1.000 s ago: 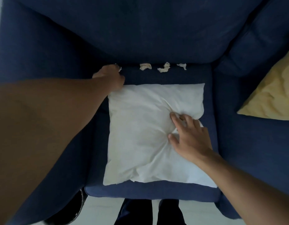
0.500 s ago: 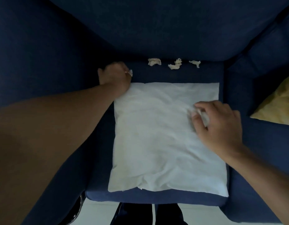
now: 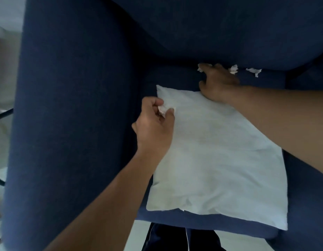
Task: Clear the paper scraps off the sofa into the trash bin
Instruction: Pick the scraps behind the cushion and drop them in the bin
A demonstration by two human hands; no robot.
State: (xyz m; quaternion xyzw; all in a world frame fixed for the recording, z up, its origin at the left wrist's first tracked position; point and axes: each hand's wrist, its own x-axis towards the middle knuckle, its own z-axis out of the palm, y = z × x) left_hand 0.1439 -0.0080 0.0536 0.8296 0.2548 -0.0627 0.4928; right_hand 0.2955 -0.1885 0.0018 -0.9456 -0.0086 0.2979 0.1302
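My left hand (image 3: 155, 129) hovers over the white pillow's near-left corner, pinching a crumpled paper scrap (image 3: 163, 110) between thumb and fingers. My right hand (image 3: 218, 82) reaches across the pillow to the back of the blue sofa seat (image 3: 177, 77). Its fingertips rest on another scrap (image 3: 201, 67), and I cannot see whether they grip it. Two more scraps, one (image 3: 233, 69) just right of that hand and one (image 3: 255, 71) farther right, lie along the crease under the backrest. No trash bin is in view.
The white pillow (image 3: 220, 160) covers most of the seat cushion. The wide blue armrest (image 3: 66, 124) fills the left side, with pale floor and thin black legs (image 3: 1, 115) beyond it. My dark trousers (image 3: 175, 238) show at the sofa's front edge.
My left hand has come back from the seat's far-left corner with a scrap in it. My right hand has left the pillow and reached to the scraps at the back. The view has swung left.
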